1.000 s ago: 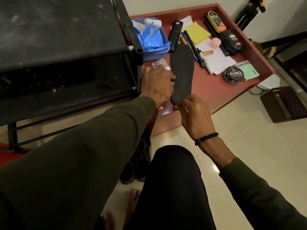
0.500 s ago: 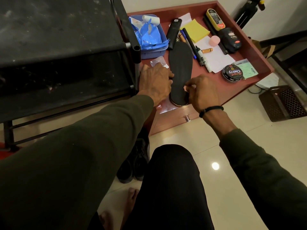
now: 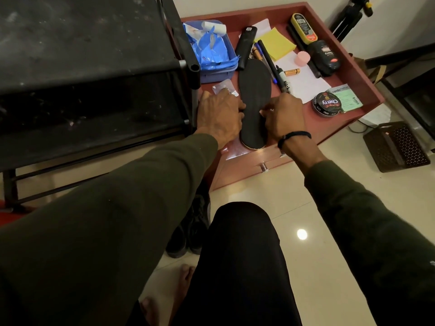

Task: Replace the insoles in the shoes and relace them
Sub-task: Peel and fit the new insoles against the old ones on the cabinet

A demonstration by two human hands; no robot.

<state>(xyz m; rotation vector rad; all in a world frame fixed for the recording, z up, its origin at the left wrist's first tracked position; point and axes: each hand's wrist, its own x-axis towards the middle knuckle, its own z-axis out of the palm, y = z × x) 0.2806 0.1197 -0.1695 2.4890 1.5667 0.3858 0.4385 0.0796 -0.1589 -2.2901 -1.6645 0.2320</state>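
A black insole lies flat on the red-brown table, its heel at the front edge. My left hand rests on the table beside it, fingertips against the insole's left edge. My right hand is on the other side, its curled fingers pinching the insole's right edge. A clear plastic wrapper sticks out from under my left hand. Dark shoes stand on the floor under the table, partly hidden by my left sleeve and knee.
Behind the insole the table holds a blue tray of wipes, markers, yellow notes, polish bottles and a polish tin. A black rack stands close on the left. A brown basket sits on the floor.
My right hand left the insole's heel end and moved up to its right edge. The insole, lifted at the heel before, now lies flat. My left hand stayed.
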